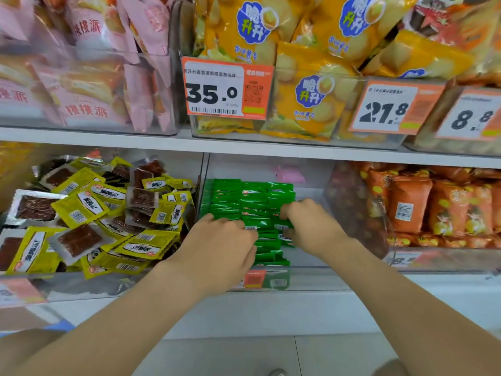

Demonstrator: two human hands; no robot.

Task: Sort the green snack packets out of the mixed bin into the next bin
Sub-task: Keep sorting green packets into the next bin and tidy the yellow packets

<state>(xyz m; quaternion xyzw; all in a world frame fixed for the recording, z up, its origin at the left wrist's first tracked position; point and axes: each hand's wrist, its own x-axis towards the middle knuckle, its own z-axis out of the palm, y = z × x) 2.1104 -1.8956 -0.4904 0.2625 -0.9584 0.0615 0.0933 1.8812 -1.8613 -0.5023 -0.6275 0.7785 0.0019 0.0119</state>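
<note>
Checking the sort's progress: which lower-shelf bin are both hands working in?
The middle bin, stacked with green packets; the left bin holds loose yellow packets, the right bin orange bags.

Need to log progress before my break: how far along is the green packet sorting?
Mostly done, it seems: green packets sit in the middle bin in neat rows. In hand: left hand and right hand are on its front rows, the right gripping some. Left: the mixed bin shows only yellow and clear packets on top; greens underneath can't be ruled out.
</note>
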